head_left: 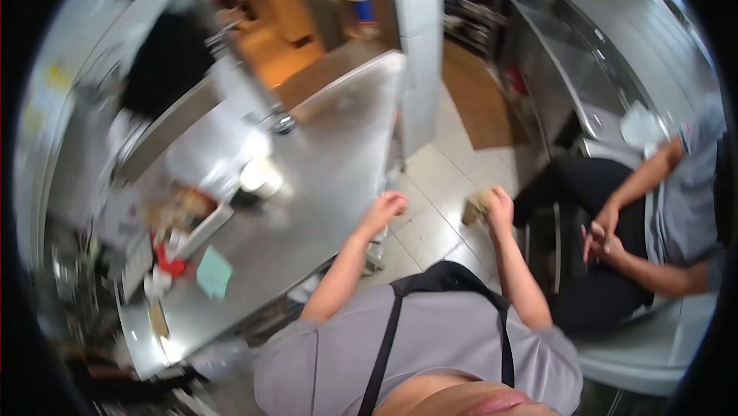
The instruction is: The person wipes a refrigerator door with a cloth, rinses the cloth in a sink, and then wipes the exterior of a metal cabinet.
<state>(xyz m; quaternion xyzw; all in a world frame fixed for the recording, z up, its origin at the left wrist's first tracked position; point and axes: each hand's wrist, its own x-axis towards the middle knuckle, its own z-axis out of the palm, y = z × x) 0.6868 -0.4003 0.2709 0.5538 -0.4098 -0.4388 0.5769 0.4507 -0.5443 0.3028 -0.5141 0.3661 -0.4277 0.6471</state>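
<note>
My right hand [501,208] is closed around a crumpled brownish cloth [477,207], held out over the tiled floor. Loosely bent, with the fingertips a little apart, my left hand [384,210] shows nothing in it. It is in the air by the right edge of the steel worktop [323,162]. On that worktop are a white cup-like container [261,178] and a pale green cloth or sheet [214,272]. The left part of the view is smeared by motion.
A seated co-worker in dark trousers [573,185] is close on my right, hands together in the lap. A tiled pillar [415,62] stands ahead, beside a brown floor mat [480,101]. A long steel counter [569,51] runs along the right wall. A white tray [201,233] with items sits left.
</note>
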